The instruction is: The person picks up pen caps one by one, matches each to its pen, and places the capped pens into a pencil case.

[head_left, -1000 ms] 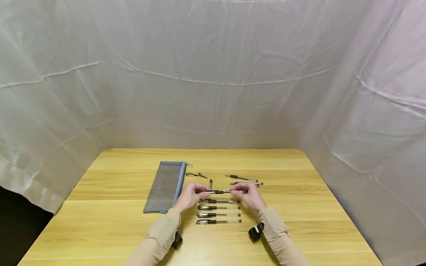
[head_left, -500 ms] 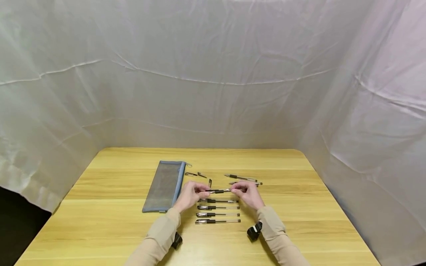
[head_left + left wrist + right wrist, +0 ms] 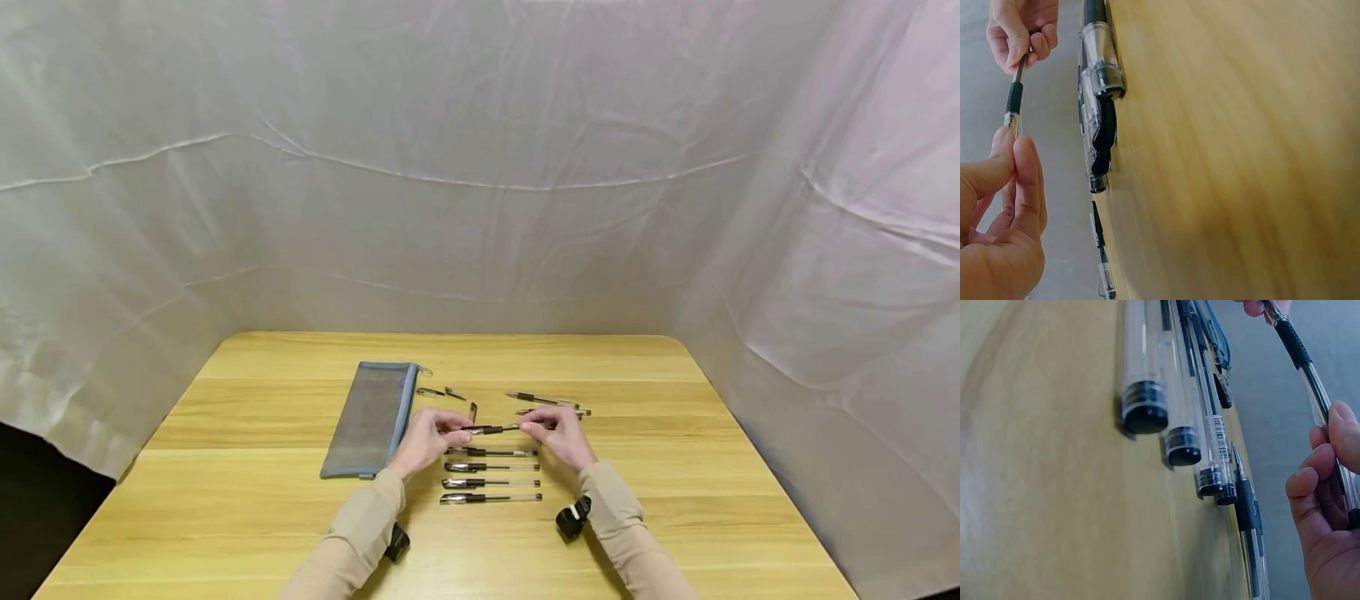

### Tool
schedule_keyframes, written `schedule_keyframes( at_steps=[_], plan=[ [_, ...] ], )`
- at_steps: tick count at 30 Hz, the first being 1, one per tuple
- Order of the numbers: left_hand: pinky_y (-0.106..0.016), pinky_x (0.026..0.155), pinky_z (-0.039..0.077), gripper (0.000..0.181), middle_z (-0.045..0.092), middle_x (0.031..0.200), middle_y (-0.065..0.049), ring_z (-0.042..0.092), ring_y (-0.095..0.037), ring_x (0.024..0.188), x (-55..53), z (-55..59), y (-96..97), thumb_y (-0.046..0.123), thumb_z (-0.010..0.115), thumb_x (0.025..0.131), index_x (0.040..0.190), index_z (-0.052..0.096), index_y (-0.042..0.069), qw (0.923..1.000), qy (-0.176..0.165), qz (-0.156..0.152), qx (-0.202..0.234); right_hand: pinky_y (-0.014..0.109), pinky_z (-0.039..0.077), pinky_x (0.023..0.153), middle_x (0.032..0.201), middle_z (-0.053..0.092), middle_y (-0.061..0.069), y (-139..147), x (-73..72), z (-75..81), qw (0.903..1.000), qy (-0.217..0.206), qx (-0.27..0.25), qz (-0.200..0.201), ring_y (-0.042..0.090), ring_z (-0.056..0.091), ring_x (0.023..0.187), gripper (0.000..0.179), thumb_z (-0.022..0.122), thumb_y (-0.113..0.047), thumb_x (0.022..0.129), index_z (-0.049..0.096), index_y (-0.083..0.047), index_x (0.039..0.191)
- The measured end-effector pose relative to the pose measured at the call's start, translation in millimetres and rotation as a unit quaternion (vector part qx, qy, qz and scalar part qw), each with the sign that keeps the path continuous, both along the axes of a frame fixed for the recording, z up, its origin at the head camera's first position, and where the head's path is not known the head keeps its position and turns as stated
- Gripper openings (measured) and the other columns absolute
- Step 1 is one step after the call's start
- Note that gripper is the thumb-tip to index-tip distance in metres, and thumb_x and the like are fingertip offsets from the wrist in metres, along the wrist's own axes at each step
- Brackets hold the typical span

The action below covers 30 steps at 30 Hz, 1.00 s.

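Right now, in the head view, you are holding a pen point(image 3: 491, 430) level between your two hands, just beyond a row of four capped pens point(image 3: 491, 483). Your left hand point(image 3: 424, 439) is pinching its left end, and your right hand point(image 3: 558, 433) is gripping the other end, with the black grip section showing between them. A loose cap point(image 3: 473, 410) is lying just beyond your left fingertips, and two more caps point(image 3: 431, 392) are lying farther off, near the blue-edged mesh pouch point(image 3: 362, 421) at your left. Uncapped pens point(image 3: 542, 400) are resting beyond your right hand on the wooden table point(image 3: 675, 467).

From the left wrist, your left thumb and fingers are pressing together on the pen's end, where a clear part is showing right at your fingertips. Your right hand is appearing at the top, pinching the barrel past the black grip. Alongside, the row's clear cap ends are lining up on the table.

From the right wrist, your right thumb and curled fingers are clasping the clear barrel near its black end plug. One row pen is showing a barcode label point(image 3: 1217, 437), and an uncapped pen is pointing its tip toward the row.
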<state>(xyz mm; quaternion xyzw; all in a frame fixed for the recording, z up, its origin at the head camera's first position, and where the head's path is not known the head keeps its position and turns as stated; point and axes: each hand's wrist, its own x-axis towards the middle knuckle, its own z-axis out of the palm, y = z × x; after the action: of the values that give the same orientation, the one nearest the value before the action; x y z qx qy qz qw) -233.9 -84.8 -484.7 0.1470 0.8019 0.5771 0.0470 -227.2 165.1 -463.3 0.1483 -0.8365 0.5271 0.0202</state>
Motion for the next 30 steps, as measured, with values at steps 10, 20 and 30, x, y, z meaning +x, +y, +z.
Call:
schedule_keyframes(
  at_steps=[10,20,30],
  plan=[
    [-0.035,0.070,0.062,0.019,0.076,0.096,-0.020,0.069,-0.014,0.075,1.0,3.2,1.4,0.000,0.075,0.086,0.105,0.076,-0.002,1.0000,0.002,0.007,0.001,0.016,0.048,0.060,0.093,0.073,0.028,10.6,-20.5,-29.6,0.9996,0.027,-0.006,0.009,0.000,0.055,0.065,0.009,0.073,0.002,0.087,0.074,0.009,0.093],
    [-0.024,0.069,0.060,0.018,0.076,0.099,-0.019,0.071,-0.017,0.078,-3.4,10.4,-4.6,0.003,0.072,0.090,0.107,0.076,-0.001,0.9994,0.019,0.007,-0.030,0.019,0.056,0.071,0.104,0.074,0.025,16.1,-22.1,-25.6,0.9986,0.001,-0.017,0.050,0.002,0.065,0.076,0.024,0.074,-0.010,0.090,0.074,0.006,0.107],
    [-0.026,0.070,0.055,0.010,0.076,0.094,-0.010,0.067,-0.014,0.079,-5.5,7.7,-9.3,0.005,0.072,0.091,0.099,0.077,0.004,0.9884,0.048,0.029,-0.141,0.020,0.055,0.080,0.102,0.076,0.014,25.3,-23.9,-27.3,0.9953,-0.009,0.092,0.028,0.012,0.067,0.087,0.013,0.073,-0.005,0.089,0.077,-0.004,0.101]
  ],
)
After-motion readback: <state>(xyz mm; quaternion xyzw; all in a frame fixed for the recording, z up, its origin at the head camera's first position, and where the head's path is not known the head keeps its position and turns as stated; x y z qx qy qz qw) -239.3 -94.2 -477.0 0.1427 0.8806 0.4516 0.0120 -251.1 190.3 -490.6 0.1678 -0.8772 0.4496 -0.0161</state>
